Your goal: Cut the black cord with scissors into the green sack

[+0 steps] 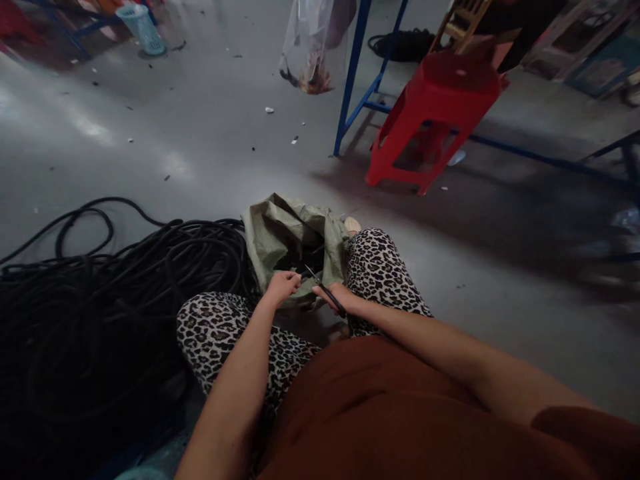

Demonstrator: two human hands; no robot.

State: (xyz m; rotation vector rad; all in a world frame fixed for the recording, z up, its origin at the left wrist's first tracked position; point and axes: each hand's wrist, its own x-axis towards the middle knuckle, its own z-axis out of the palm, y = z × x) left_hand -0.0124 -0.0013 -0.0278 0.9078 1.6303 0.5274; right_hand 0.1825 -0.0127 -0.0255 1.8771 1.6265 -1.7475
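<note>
My right hand [337,297] is closed around a pair of scissors [330,293] with dark handles. Their thin blades point up and left, toward my other hand. My left hand [284,288] is pinched shut on what looks like a short end of black cord [306,274], partly hidden by the fingers. Both hands are above the near rim of an open green woven sack [260,230], which stands between my knees. Dark pieces lie inside the sack, too shadowed to make out singly.
A large heap of black cord [200,257] spreads over the floor on the left. Ahead on the right stand a red plastic stool [450,80] and a blue metal frame [350,87]. A clear plastic bag [313,47] and a light blue basket [143,30] are farther off.
</note>
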